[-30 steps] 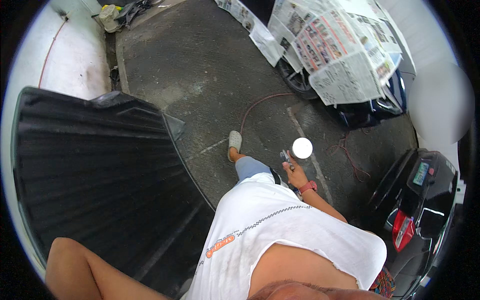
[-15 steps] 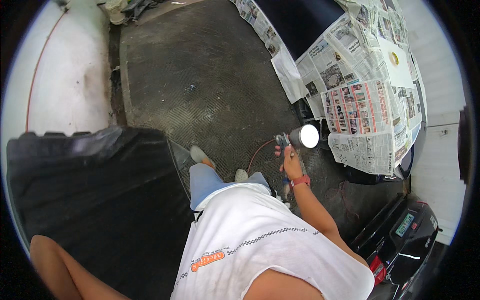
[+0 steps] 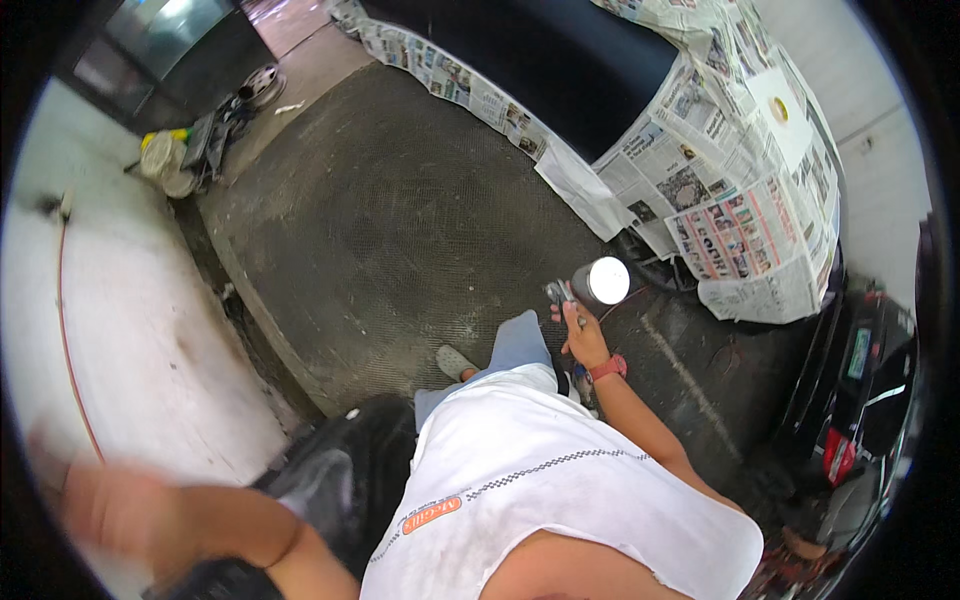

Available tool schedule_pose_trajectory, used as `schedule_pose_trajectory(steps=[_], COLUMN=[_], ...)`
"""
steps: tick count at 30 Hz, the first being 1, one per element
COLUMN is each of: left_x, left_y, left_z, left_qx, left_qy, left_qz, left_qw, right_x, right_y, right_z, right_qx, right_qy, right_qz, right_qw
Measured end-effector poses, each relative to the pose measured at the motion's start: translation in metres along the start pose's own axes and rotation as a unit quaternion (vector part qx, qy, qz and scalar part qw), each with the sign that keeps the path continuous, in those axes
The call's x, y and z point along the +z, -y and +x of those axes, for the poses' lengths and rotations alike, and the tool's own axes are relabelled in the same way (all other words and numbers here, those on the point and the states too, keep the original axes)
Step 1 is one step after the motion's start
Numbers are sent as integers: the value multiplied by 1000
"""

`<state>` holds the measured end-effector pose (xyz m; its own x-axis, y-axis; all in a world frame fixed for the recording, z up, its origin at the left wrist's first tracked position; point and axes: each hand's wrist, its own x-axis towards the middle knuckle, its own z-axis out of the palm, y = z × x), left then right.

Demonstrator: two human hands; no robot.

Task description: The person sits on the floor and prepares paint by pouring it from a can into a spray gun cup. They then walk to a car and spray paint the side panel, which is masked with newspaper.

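Note:
My right hand [image 3: 584, 334] is wrapped round the handle of a paint spray gun [image 3: 560, 293], held out ahead of me on the right. The gun's round metal cup [image 3: 600, 282] has a bright white top and sits just beyond my fingers. A red band is on that wrist. My left hand [image 3: 112, 512] is raised at the lower left, close to the white wall, and smeared by motion. Its fingers cannot be made out. Nearest the gun is a dark car panel [image 3: 540, 62] bordered by taped newspaper [image 3: 735, 235].
A roll of tape [image 3: 779, 109] lies on white paper over the newspaper. Another black car [image 3: 850, 370] stands at the right. Below my left arm is a black covered thing [image 3: 345, 470]. Buckets [image 3: 165, 163] and a wheel rim [image 3: 262, 84] sit by the far left wall [image 3: 130, 330].
My view and body have turned left, bringing the buckets and doorway into sight. The left arm has swung up, its hand now visible. The spray gun stays in my right hand.

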<state>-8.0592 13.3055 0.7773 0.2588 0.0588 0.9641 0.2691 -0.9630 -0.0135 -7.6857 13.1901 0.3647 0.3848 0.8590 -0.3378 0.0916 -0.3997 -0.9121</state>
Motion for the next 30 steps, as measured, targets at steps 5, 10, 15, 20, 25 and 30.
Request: schedule_pose_trajectory(steps=[5, 10, 15, 20, 25, 30], left_x=[108, 227, 312, 351, 394, 440], left_y=[137, 183, 266, 371, 462, 544], left_z=[-199, -347, -346, -318, -299, -338], left_qx=[-533, -582, -592, -670, -645, -616], left_qy=[297, 454, 453, 343, 324, 388], left_qz=[-34, -380, -469, -505, -526, -537], left_qw=[792, 557, 475, 423, 450, 426], right_x=[70, 126, 177, 217, 235, 261], right_y=[72, 145, 219, 290, 336, 341], right_z=[81, 185, 309, 416, 483, 553], right_qx=[-32, -54, -86, -156, -135, -112], right_qy=[23, 73, 106, 120, 48, -43], right_qz=[-11, 29, 49, 61, 101, 144], right_qw=[999, 995, 989, 979, 985, 982])
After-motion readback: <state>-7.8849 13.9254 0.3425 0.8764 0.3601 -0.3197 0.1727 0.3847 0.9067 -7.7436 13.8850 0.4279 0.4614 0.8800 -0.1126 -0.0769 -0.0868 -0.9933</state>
